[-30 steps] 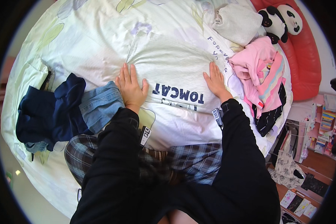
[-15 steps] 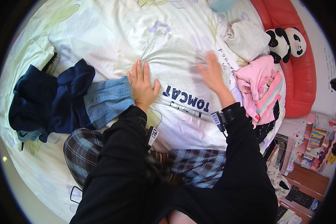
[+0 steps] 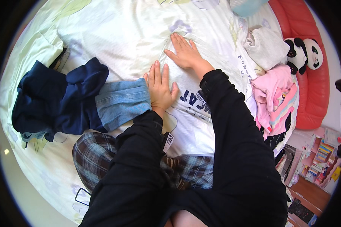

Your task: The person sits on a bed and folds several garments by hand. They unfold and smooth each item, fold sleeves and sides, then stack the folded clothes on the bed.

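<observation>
A light grey garment with dark lettering [image 3: 187, 85] lies spread out on the bed in front of me; its kind is hard to make out, as my right arm covers part of it. My left hand [image 3: 161, 89] presses flat near its left edge, fingers stretched out, beside light-blue denim [image 3: 123, 102]. Farther up, my right hand [image 3: 186, 53] rests on the garment near its far edge, palm down with the fingers extended. Neither hand grips anything.
Navy clothing [image 3: 60, 98] overlaps the denim at left, beyond which lies a pale folded cloth [image 3: 39, 53]. At right are a grey bundle [image 3: 267, 47], pink clothing [image 3: 274, 85], a panda plush [image 3: 297, 55] and a red padded headboard [image 3: 310, 90]. The bed sheet [image 3: 113, 34] is floral.
My right hand has moved left and away from me, from above the garment's right side to its far edge. The left hand stays flat by the denim. The view has shifted slightly.
</observation>
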### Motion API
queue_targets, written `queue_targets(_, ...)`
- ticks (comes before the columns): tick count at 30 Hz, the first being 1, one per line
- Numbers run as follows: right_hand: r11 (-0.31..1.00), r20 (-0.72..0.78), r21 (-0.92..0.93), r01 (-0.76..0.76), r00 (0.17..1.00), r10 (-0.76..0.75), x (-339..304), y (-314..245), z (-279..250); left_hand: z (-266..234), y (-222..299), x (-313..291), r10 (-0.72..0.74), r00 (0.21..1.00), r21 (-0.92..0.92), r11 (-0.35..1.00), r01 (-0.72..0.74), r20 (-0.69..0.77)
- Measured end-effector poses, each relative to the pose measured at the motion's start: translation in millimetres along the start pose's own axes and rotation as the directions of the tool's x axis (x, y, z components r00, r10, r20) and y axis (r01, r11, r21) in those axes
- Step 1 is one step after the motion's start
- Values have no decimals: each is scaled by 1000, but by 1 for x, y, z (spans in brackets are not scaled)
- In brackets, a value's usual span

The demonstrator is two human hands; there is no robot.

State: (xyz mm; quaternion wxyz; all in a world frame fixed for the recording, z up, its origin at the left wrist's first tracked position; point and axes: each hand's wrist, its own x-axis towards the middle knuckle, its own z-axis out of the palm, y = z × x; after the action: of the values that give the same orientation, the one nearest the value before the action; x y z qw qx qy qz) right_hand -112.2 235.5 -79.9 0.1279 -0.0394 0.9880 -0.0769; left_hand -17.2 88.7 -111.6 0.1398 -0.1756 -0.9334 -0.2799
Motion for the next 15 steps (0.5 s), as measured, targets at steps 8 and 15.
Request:
queue_targets(8,971,146,209,114,978,-146,2,18,-27,-1,1,0,9,1000,9,1000,-9,-19)
queue_targets(15,982,395,184,-45,918,-33,13,46,-122,-1,0,1,9,1000,-24,1000,-9,-27)
